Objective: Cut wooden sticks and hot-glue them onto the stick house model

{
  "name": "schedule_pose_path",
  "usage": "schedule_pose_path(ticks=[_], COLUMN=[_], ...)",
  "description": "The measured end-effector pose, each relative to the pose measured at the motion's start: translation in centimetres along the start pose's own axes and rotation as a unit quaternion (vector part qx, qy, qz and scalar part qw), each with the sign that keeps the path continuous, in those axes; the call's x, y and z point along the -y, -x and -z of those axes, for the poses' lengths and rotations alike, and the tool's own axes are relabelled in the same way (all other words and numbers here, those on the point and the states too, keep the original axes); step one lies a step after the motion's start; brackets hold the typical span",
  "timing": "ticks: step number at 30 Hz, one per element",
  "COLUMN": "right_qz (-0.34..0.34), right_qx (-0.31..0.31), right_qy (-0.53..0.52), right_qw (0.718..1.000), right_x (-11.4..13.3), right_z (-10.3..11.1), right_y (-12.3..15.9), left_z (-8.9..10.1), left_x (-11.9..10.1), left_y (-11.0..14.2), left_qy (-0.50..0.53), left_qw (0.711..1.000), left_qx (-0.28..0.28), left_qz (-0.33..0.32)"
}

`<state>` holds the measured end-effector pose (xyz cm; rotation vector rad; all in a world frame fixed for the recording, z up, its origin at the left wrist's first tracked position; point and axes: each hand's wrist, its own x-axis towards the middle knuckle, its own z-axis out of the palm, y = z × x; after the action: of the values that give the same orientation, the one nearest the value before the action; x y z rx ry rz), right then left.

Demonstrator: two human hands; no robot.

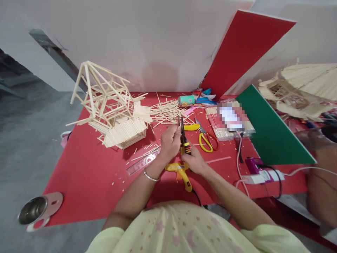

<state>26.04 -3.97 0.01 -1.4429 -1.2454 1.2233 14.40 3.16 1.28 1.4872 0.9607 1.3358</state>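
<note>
Two hands over red table (86, 182): right hand (194, 160) closed round pliers (186, 147), left hand (170, 141) curled closed beside jaws, any piece held there unclear; slipping jaws could nip left hand; glue gun (181, 171) just below, if hot, could burn either hand when lowered

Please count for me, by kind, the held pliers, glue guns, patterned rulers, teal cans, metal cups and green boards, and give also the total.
Pliers, in the right hand: 1
Glue gun: 1
Patterned ruler: 1
Teal can: 1
Metal cup: 1
Green board: 1
Total: 6
</note>
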Motion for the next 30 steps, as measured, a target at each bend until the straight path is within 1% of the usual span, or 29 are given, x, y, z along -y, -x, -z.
schedule_pose_path(ticks=[6,9,11,13,15,17,18,19,21,23,24,25,27,29,30], right_qz=[0.041,0.050,0.041,0.021,-0.003,-0.019,-0.019,-0.012,0.012,0.031,0.037,0.043,0.055,0.076,0.091], right_qx=[-0.009,-0.046,-0.062,-0.053,-0.035,-0.026,-0.022,-0.021,-0.014,-0.002,0.005,0.010,0.010,0.006,0.000], right_qy=[0.070,0.090,0.099,0.115,0.135,0.193,0.250,0.318,0.460,0.548,0.573,0.587,0.598,0.596,0.587], right_qw=[0.997,0.994,0.992,0.992,0.990,0.981,0.968,0.948,0.888,0.836,0.819,0.808,0.799,0.799,0.804], right_x=[-0.7,-1.0,-1.2,-1.3,-1.1,-0.9,-0.9,-0.9,-1.1,-1.6,-1.9,-2.2,-2.5,-2.3,-2.1], right_z=[0.2,-0.2,-0.1,0.5,1.9,3.4,4.0,4.5,4.9,4.7,4.4,4.1,3.6,3.4,3.4], right_y=[-0.8,-1.6,-2.4,-3.1,-3.6,-3.6,-3.3,-2.9,-2.1,-1.4,-1.3,-1.2,-1.3,-1.7,-1.9], left_z=[0.2,0.0,-0.3,-0.4,-0.3,0.0,0.1,0.3,0.4,0.5,0.5,0.6,0.9,1.3,1.5], left_x=[0.4,0.4,0.8,1.4,2.2,2.9,3.1,3.2,3.1,2.6,2.3,2.1,1.8,1.8,1.9], left_y=[-0.4,-0.9,-1.2,-1.3,-1.3,-1.1,-0.9,-0.8,-0.4,-0.1,0.0,0.1,0.3,0.5,0.6], left_qy=[-0.001,0.006,0.015,0.041,0.089,0.141,0.167,0.191,0.231,0.266,0.283,0.298,0.316,0.310,0.302], left_qw=[1.000,1.000,1.000,0.999,0.994,0.984,0.978,0.970,0.957,0.945,0.940,0.935,0.928,0.931,0.934], left_qx=[0.011,0.005,-0.002,-0.008,-0.009,-0.008,-0.010,-0.013,-0.015,-0.010,-0.006,-0.001,0.004,0.007,0.010], left_qz=[-0.014,-0.006,0.007,0.031,0.063,0.105,0.127,0.147,0.176,0.188,0.191,0.194,0.196,0.194,0.191])
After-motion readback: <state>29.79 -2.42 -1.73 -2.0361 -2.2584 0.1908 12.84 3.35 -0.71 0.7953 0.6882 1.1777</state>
